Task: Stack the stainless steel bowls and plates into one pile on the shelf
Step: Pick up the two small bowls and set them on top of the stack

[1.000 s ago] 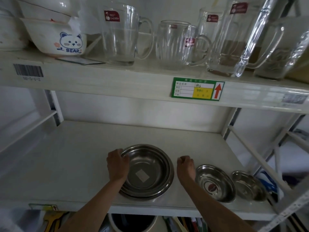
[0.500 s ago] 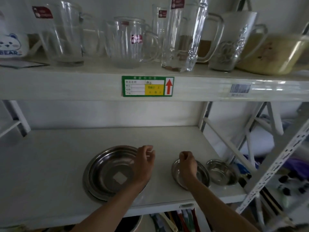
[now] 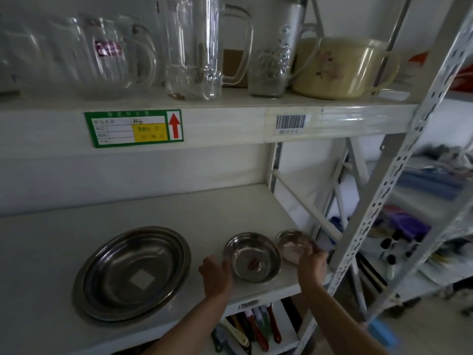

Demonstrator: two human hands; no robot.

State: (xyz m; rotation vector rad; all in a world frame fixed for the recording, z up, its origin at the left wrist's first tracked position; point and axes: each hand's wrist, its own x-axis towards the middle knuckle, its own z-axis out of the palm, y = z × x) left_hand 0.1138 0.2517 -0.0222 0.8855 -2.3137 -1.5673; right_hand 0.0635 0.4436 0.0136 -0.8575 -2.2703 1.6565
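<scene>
- Looking down from the head camera, the lower shelf (image 3: 128, 213) carries three groups of steel ware in a row along its front half: a nested pile of large stainless steel plates (image 3: 133, 272) at about 8 o'clock in the view, a medium stainless steel bowl (image 3: 252, 256) near 5 o'clock, and a small stainless steel bowl (image 3: 291, 243) just beside it on the right, at the shelf's right end.
- The left hand (image 3: 216, 275) sits at the medium bowl's 9 o'clock rim, fingers curled and touching or nearly touching the edge; whether its grip has closed on the rim I cannot tell.
- The right hand (image 3: 312, 262) is at the small bowl's 4 o'clock side, fingers wrapped over the near rim. The bowl looks tipped up and blurred, so the grip appears closed on it, pinching the rim.
- Handling, as a judgement: thin pressed steel should be light, rigid and not fragile, but the polished walls are slippery and will clang. The rolled rim is the sensible hold, thumb inside and fingers under the lip.
- Small should go into medium, then both into the large plates, which look stable enough to stay put as the base.
- Glass mugs (image 3: 194, 47) on the upper shelf stand well apart from the work.
</scene>
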